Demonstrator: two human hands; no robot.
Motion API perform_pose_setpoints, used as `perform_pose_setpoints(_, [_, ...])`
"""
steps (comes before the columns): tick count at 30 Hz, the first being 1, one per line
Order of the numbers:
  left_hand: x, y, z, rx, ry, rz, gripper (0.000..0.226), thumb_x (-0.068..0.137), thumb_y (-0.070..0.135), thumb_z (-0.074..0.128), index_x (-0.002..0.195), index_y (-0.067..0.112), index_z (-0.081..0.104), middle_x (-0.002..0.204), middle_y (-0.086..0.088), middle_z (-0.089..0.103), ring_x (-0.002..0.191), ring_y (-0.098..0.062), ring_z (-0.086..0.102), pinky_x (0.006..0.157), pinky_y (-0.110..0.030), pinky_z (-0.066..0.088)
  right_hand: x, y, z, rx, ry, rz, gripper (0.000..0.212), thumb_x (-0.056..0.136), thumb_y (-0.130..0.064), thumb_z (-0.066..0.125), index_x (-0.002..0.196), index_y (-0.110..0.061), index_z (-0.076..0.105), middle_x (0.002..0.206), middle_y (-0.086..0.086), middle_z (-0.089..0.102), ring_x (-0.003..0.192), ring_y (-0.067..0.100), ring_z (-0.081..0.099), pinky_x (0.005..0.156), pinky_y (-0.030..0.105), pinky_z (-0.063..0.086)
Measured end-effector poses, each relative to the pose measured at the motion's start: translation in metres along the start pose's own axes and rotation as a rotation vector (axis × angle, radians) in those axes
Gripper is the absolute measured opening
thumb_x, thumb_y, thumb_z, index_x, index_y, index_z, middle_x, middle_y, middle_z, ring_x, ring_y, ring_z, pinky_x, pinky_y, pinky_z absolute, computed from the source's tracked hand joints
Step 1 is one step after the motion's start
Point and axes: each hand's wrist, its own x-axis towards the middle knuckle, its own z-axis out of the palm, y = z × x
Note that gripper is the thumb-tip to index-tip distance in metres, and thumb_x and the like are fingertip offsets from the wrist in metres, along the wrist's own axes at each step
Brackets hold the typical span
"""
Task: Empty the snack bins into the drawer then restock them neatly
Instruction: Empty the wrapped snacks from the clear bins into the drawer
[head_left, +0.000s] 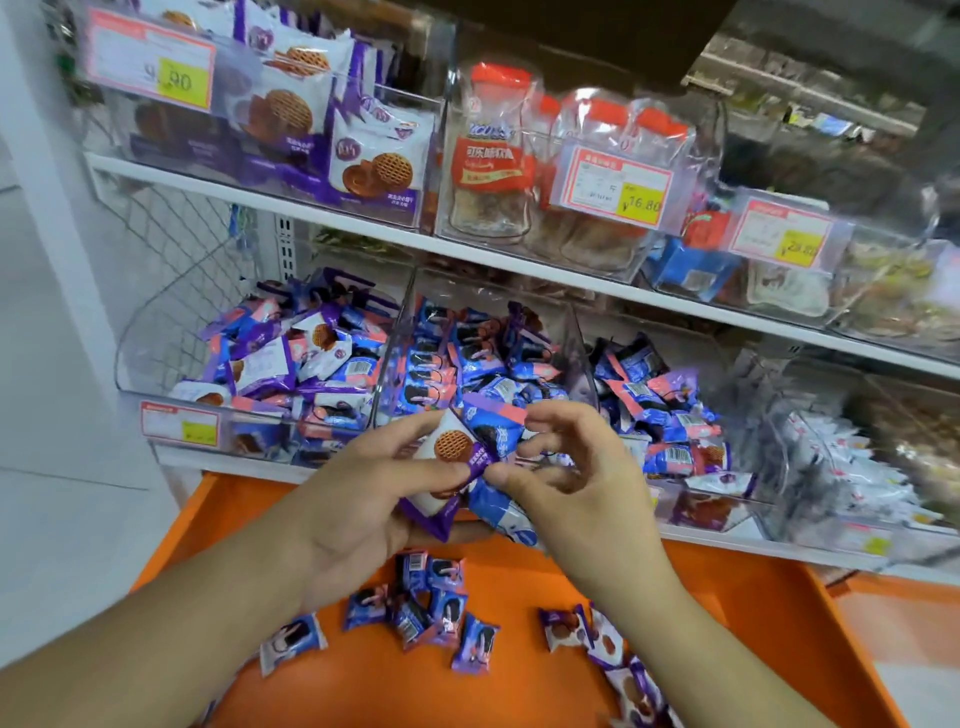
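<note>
Above open orange drawer (753, 623), both hands meet at centre. Left hand (363, 499) grips white-purple waffle-cookie packet (451, 457) between thumb and fingers, more packets seemingly stacked behind. Right hand (566, 467) pinches blue packet (498, 499) just beside it, remaining fingers spread loose; likely sorting mixed flavours by type. Clear snack bins (387, 358) on lower shelf, far side, remain heaped with blue and purple packets, so emptying looks barely begun. Loose packets (431, 608) lie scattered on drawer floor, near, dropped there as holding spot before restocking.
</note>
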Motion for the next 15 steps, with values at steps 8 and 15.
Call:
perform_pose_setpoints(8, [0.002, -0.001, 0.006, 0.146, 0.109, 0.106, 0.043, 0.090, -0.004, 0.068, 0.107, 0.035, 0.072, 0.100, -0.004, 0.079, 0.095, -0.029, 0.077, 0.075, -0.047, 0.064, -0.001, 0.018, -0.010, 0.230, -0.356, 0.369, 0.048, 0.099, -0.047, 0.064, 0.115, -0.002, 0.069, 0.109, 0.028, 0.069, 0.089, 0.035, 0.075, 0.065, 0.038, 0.062])
perform_pose_setpoints(15, [-0.001, 0.015, -0.020, 0.197, 0.174, 0.117, 0.045, 0.091, -0.009, 0.065, 0.122, 0.024, 0.068, 0.111, -0.017, 0.077, 0.101, -0.035, 0.076, 0.088, -0.049, 0.063, -0.004, 0.038, -0.002, 0.424, -0.415, 0.387, 0.029, 0.094, -0.011, 0.077, 0.120, -0.001, 0.069, 0.102, 0.022, 0.056, 0.089, 0.031, 0.064, 0.081, 0.039, 0.060])
